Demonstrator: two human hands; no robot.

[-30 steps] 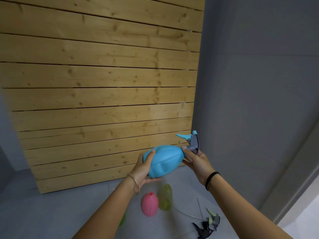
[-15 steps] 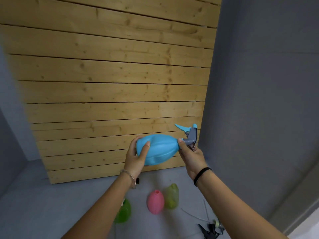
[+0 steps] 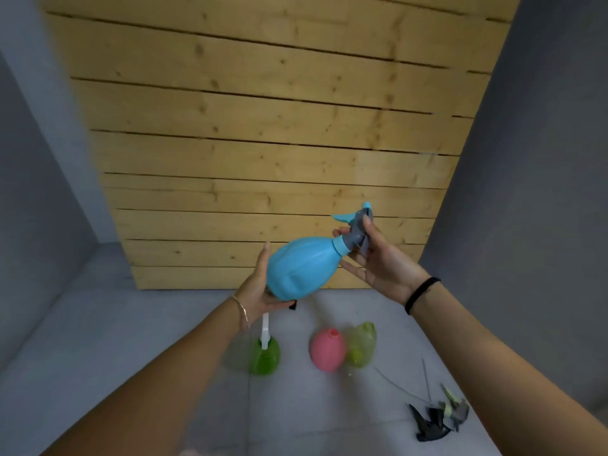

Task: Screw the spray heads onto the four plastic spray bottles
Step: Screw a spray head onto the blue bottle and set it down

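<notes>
I hold a blue spray bottle point(image 3: 304, 266) tilted in the air, its neck pointing up and to the right. My left hand point(image 3: 258, 284) cups its base. My right hand point(image 3: 378, 258) grips the grey and blue spray head point(image 3: 357, 230) that sits on the bottle's neck. Below on the grey floor stand a green bottle point(image 3: 265, 357) with a white head on it, a pink bottle point(image 3: 328, 348) with an open neck, and a pale green bottle point(image 3: 361, 344) right beside the pink one.
Two loose spray heads point(image 3: 439, 416) with thin tubes lie on the floor at the lower right. A wooden slat wall point(image 3: 263, 143) rises straight ahead, with grey walls point(image 3: 543, 192) on both sides.
The camera has tilted down, so more floor and the green bottle show. The blue bottle has swung more upright, and my right hand has shifted its grip around the spray head.
</notes>
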